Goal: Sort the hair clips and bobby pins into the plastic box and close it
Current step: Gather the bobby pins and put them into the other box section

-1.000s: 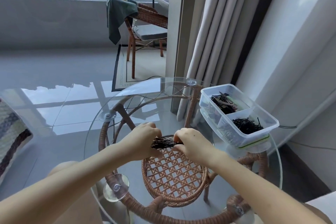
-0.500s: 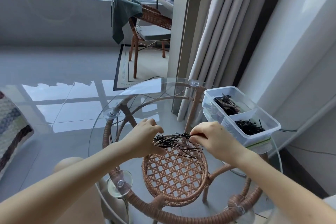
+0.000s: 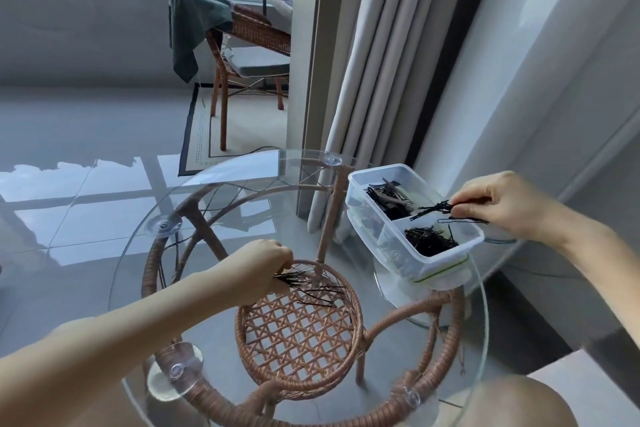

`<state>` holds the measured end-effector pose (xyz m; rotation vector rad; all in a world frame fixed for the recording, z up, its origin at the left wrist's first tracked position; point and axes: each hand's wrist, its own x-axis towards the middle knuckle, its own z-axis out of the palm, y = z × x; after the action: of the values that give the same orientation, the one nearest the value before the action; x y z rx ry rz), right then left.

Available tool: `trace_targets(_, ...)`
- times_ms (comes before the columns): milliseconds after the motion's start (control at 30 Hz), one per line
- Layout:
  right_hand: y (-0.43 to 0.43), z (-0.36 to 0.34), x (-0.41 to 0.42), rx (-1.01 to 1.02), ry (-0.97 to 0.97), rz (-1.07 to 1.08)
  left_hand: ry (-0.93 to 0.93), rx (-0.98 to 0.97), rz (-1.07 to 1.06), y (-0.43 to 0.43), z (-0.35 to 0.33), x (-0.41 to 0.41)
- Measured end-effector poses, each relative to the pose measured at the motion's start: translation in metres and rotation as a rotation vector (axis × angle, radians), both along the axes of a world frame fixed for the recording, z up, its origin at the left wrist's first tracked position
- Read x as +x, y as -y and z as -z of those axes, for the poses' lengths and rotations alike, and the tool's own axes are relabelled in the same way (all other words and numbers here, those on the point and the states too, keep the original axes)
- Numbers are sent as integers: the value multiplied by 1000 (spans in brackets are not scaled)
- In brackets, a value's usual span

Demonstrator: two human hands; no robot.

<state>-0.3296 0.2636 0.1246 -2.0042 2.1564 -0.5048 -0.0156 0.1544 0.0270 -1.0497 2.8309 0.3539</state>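
A clear plastic box (image 3: 388, 246) stands open on its lid at the right of the round glass table (image 3: 214, 184). Its far compartment holds dark hair clips (image 3: 388, 199); its near compartment holds a heap of black bobby pins (image 3: 429, 241). My right hand (image 3: 502, 204) hovers over the box, pinching a small bunch of bobby pins (image 3: 434, 210) above the near compartment. My left hand (image 3: 258, 270) rests on the glass at the middle, fingers closed on a spread of loose bobby pins (image 3: 311, 289) that fan out to its right.
A rattan frame with a woven lower shelf (image 3: 298, 329) shows through the glass. Curtains (image 3: 377, 62) and a white wall stand close behind the box. A rattan chair (image 3: 249, 55) with a green cloth sits farther back on the tiled floor.
My right hand has lifted a bunch of pins from the middle pile and carried it right, over the box. My left hand has stayed on the rest of the pile.
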Motion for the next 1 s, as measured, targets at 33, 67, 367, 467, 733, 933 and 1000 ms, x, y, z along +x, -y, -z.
trace_targets(33, 3, 2, -6, 59, -58, -19, 22, -4, 7, -1, 0, -2)
trace_targets(67, 7, 6, -9, 114, -112, -45, 42, -6, 13, -2, 0, -4)
trace_targets(367, 36, 41, 6, 258, -223, -183, 89, 14, -9, -3, -1, -13)
trace_targets(467, 27, 36, 3, 206, -205, -138, 16, 36, -47, 2, -5, -10)
trace_targets(733, -12, 20, -5, -49, -89, 8, -162, 162, -103, 16, -52, -35)
trace_targets(933, -36, 16, -18, -86, -59, 66, -304, 176, -66, 10, -103, -125)
trace_targets(1000, -41, 15, -19, -102, -47, 81, -296, 151, -10, 2, -107, -163)
